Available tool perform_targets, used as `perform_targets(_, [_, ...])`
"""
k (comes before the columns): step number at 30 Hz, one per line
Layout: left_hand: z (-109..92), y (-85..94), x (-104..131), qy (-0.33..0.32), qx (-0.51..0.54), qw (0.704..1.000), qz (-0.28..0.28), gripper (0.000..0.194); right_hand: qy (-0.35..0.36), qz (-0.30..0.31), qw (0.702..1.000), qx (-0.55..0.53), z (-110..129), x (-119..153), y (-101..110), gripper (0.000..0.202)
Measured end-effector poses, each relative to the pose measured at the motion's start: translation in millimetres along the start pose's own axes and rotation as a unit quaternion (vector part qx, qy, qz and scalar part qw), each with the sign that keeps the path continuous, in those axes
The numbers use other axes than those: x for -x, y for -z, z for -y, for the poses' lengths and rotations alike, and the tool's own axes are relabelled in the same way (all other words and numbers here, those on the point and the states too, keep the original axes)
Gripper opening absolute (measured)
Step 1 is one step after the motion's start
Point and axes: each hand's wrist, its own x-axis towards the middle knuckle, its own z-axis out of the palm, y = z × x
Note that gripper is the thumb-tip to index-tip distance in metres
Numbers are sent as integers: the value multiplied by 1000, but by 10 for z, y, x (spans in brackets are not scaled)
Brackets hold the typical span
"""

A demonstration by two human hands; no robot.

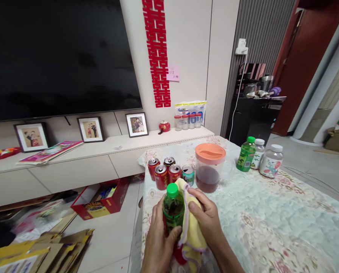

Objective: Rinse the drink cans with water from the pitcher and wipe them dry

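My left hand (pixel 160 239) is wrapped round a green plastic bottle (pixel 173 206) with a green cap, held upright over the near end of the table. A yellow cloth (pixel 193 227) with a purple edge is gripped in my right hand (pixel 207 216) and pressed against the bottle's right side. Something red shows below the bottle, partly hidden by my hand and the cloth. Just beyond stand several opened drink cans, red ones (pixel 161 177) and a teal one (pixel 188 175). Beside them is a clear pitcher (pixel 209 172) with an orange lid and dark liquid inside.
Another green bottle (pixel 245 155) and two white-capped bottles (pixel 271 161) stand at the table's far right. The tablecloth (pixel 260 201) is floral. A white cabinet (pixel 92 167) runs along the wall. On the floor lie a red box (pixel 109 204) and flattened cardboard (pixel 58 254).
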Motion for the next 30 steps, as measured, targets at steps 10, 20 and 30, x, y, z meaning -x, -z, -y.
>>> perform_targets(10, [-109, -66, -36, 4, -18, 999, -36, 67, 71, 18, 979, 191, -86, -9, -89, 40])
perform_targets(20, [-82, 37, 12, 49, -11, 999, 9, 74, -64, 121, 896, 423, -159, -16, -55, 20])
perform_targets(30, [-56, 120, 68, 99, 91, 990, 30, 54, -65, 142, 865, 476, -164, -5, -98, 32])
